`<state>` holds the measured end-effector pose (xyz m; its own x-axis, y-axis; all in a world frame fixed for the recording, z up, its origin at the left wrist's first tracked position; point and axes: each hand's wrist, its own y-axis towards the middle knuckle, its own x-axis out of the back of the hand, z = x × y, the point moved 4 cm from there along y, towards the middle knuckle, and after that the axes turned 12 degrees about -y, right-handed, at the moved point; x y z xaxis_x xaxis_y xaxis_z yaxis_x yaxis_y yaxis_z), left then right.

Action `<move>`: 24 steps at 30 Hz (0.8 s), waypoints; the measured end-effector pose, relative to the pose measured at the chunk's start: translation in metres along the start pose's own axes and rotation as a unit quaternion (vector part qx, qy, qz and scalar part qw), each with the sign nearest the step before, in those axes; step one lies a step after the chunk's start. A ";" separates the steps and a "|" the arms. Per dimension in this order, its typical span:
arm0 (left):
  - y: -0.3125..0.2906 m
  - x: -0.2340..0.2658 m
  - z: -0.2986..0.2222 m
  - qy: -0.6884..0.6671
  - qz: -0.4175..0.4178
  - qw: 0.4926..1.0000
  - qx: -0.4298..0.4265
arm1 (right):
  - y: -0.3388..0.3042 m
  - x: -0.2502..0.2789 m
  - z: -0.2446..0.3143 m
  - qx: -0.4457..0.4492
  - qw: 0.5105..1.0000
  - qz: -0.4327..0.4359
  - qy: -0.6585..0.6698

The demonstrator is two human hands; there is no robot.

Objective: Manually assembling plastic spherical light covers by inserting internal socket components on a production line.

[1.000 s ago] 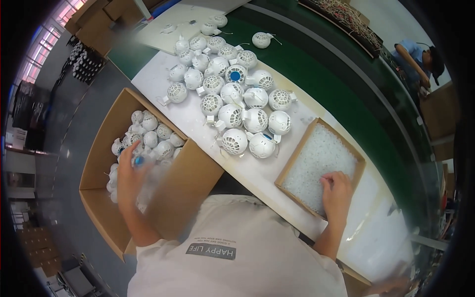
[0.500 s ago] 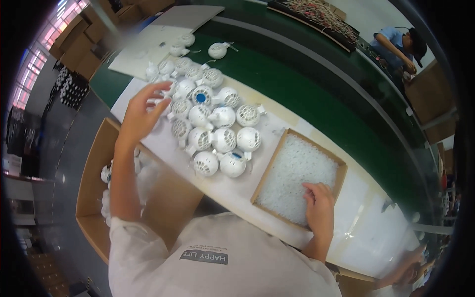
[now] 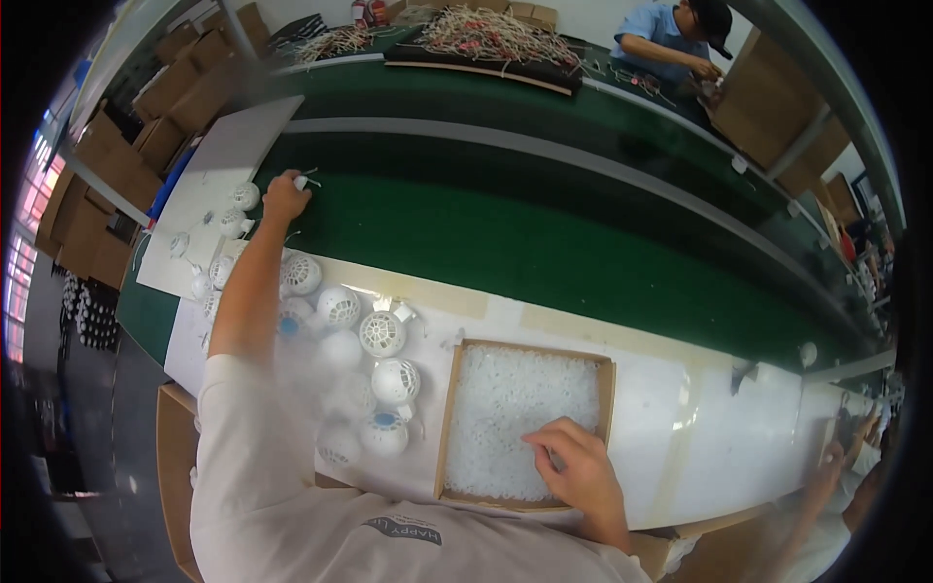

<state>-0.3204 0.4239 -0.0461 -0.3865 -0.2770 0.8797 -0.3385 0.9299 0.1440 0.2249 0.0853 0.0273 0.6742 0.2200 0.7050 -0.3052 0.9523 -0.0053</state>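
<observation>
My left hand [image 3: 286, 197] reaches far out over the green surface, its fingers closed around a white ball-shaped housing [image 3: 302, 182]. Only a small white part and a thin wire of that housing show beyond the fingers. Close to my body, my right hand [image 3: 580, 468] hovers at the front of a shallow cardboard box [image 3: 442, 428] filled with small clear pieces [image 3: 515, 398]. Its thumb and fingers curl together, and whatever may be between them is too small to see. White lattice balls [image 3: 382, 333] lie in a group left of the box, partly covered by my left arm.
A pale board [image 3: 219, 146] at the far left bears a few more balls. Below the table's left edge stands a large carton [image 3: 177, 466]. Across the green belt [image 3: 466, 214], a person in blue [image 3: 661, 39] works beside a heap of wires [image 3: 496, 39]. Another person's arm shows at lower right.
My left hand has moved from the group of balls to the farther ball on the green surface and closed on it. My right hand stays over the box. The view has turned.
</observation>
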 end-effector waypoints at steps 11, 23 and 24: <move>-0.280 0.097 -0.196 -0.671 0.157 0.725 -0.001 | -0.011 -0.022 -0.005 0.087 0.984 -0.006 -0.153; -0.401 0.099 -0.208 -0.602 0.088 0.771 -0.189 | -0.006 -0.021 0.009 0.012 0.960 -0.101 -0.259; -0.402 0.100 -0.210 -0.574 0.071 0.778 -0.244 | -0.008 -0.020 0.008 0.002 0.964 -0.103 -0.245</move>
<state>-0.0426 0.0734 0.0796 -0.9971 0.0633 -0.0414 0.0354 0.8741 0.4845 0.2088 0.0716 0.0193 0.3232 -0.1010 0.9409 -0.2013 0.9642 0.1727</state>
